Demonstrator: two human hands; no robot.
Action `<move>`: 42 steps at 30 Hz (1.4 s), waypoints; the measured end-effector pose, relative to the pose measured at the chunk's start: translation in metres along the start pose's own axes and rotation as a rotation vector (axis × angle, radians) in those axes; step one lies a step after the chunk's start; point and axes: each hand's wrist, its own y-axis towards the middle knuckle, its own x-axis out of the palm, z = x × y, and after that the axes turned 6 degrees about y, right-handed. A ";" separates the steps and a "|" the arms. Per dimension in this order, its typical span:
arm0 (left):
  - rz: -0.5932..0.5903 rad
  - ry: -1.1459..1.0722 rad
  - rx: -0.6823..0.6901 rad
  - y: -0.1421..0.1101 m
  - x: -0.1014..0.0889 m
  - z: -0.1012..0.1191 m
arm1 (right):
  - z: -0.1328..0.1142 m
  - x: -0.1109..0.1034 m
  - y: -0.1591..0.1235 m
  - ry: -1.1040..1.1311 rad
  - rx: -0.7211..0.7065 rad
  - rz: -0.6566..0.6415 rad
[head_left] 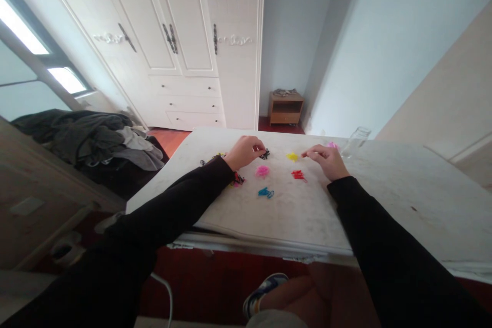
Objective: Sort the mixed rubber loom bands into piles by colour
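Observation:
My left hand [246, 152] is at the far middle of the white table, its fingertips pinched together beside a small pile of black clips [265, 154]. I cannot make out what is in that pinch. To the right, my right hand [325, 159] hovers close to a yellow pile [292, 157], thumb and fingers closed together; anything between them is too small to name. Nearer me lie small heaps of pink clips [263, 171], red clips [298, 175] and blue clips [266, 193]. A mixed-colour heap [238, 180] is partly hidden by my left wrist.
Behind my right hand stand a clear glass jar [355, 142] and a bright pink item [332, 145]. The table's front edge [261, 246] runs below my forearms. Beyond are a white wardrobe [184, 92], a small wooden cabinet [285, 108] and piled clothes [88, 136] on the left.

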 end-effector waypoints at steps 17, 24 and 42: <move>0.021 0.020 -0.006 0.002 0.006 -0.006 | 0.012 0.001 0.005 -0.059 0.089 -0.111; 0.000 0.015 -0.010 0.002 0.011 -0.008 | 0.026 -0.004 0.004 -0.037 0.046 -0.071; -0.023 -0.024 -0.004 0.008 0.013 0.001 | 0.045 -0.020 0.001 -0.175 0.040 0.183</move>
